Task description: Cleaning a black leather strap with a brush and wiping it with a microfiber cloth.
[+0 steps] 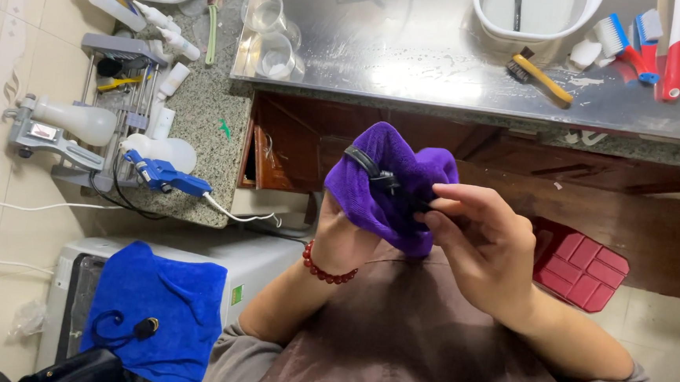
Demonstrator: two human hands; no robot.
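A purple cloth [383,190] is bunched in front of my chest. My left hand [339,234] is mostly hidden under and behind it, holding it up; a red bead bracelet [325,272] circles that wrist. A small black curved object [369,168] lies across the cloth. My right hand [485,243] pinches the black object's end against the cloth with thumb and fingers.
A steel counter [442,63] holds glass cups [275,34], a white basin [536,14] and several brushes [632,44]. A grey stone ledge [203,112] at left carries bottles and a rack. A blue cloth [152,309] lies on a white appliance. A red stool [579,265] stands at right.
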